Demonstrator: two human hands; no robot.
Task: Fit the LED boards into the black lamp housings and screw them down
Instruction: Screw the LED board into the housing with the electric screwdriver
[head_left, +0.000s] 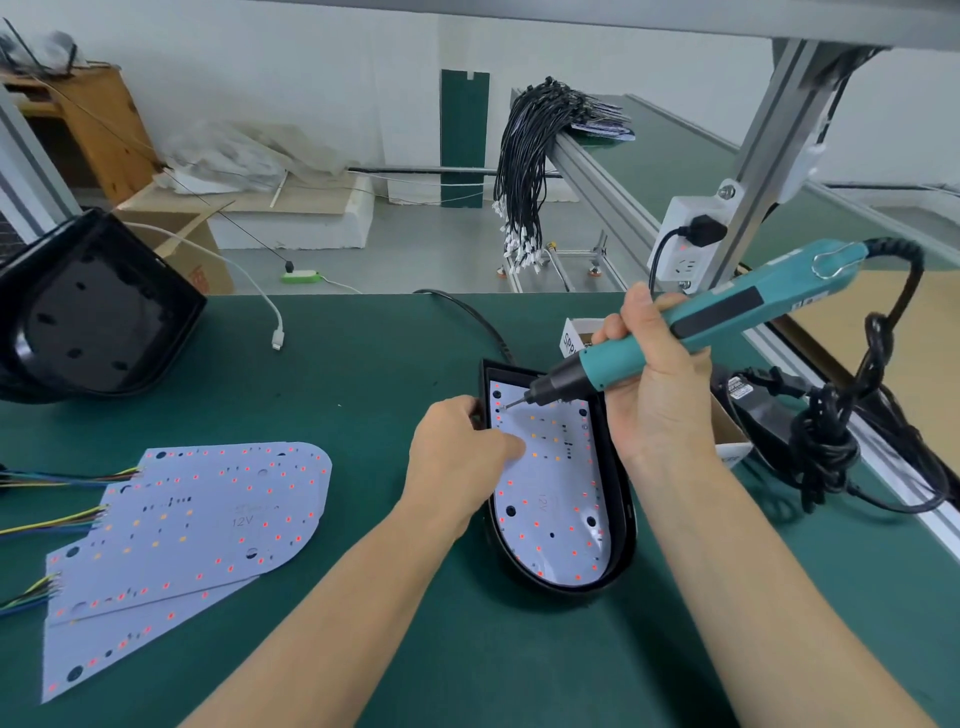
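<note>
Green matting covers our table (363, 364), with a white wall and aluminium framing behind. Our right hand (657, 384) has its grip wrapped round the teal electric screwdriver (691, 327), whose bit tip meets the far left corner of the LED board (550, 493) lying inside the black lamp housing (621, 514) near the middle of the table. Our left hand (457, 462) steadies that housing, fingers curled over its left rim and thumb resting on the board. A stack of spare LED boards (208, 525) with coloured wires lies well to the left, and more black housings (93, 306) sit at the far left.
</note>
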